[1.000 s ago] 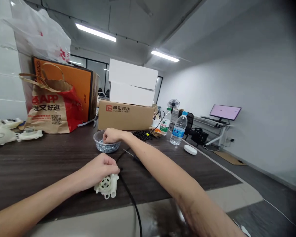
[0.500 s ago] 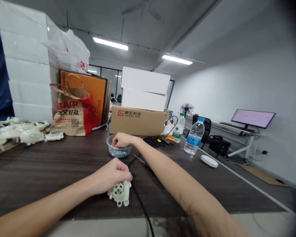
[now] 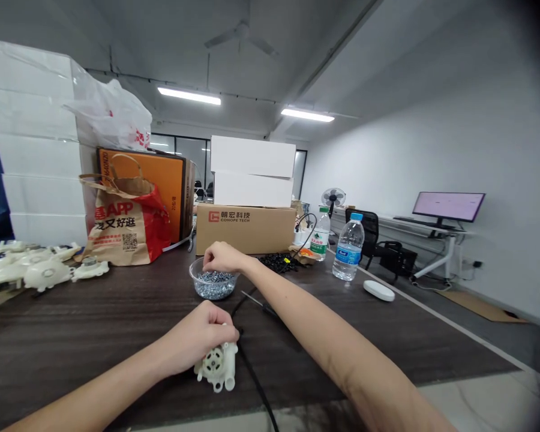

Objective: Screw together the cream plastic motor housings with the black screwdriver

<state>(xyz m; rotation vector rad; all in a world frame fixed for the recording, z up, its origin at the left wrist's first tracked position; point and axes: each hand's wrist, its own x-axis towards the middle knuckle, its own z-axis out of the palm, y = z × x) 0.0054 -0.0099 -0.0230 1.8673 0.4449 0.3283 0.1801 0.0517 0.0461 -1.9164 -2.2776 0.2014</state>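
Note:
My left hand [image 3: 211,327] is closed on the upper edge of a cream plastic housing [image 3: 216,365], which rests on the dark table and shows a round slotted part and a tube. Fingers of my right hand [image 3: 222,258] are pinched together over a clear round bowl [image 3: 213,288] full of small metal screws; whatever is between the fingertips is too small to tell. Beneath my right forearm lies a screwdriver [image 3: 254,301], its handle partly hidden. A black cable [image 3: 256,378] runs beside the housing.
Several cream housings [image 3: 47,270] lie at the left. Behind stand a paper bag [image 3: 126,231], an orange box [image 3: 168,186] and a cardboard box [image 3: 247,231]. Black small parts [image 3: 276,263], two bottles, one a blue-capped bottle [image 3: 348,249], and a white oval object [image 3: 378,290] are on the right.
The camera view has tilted upward and shifted slightly. My right hand has risen a little out of the bowl, showing more screws. My left hand keeps its hold on the housing.

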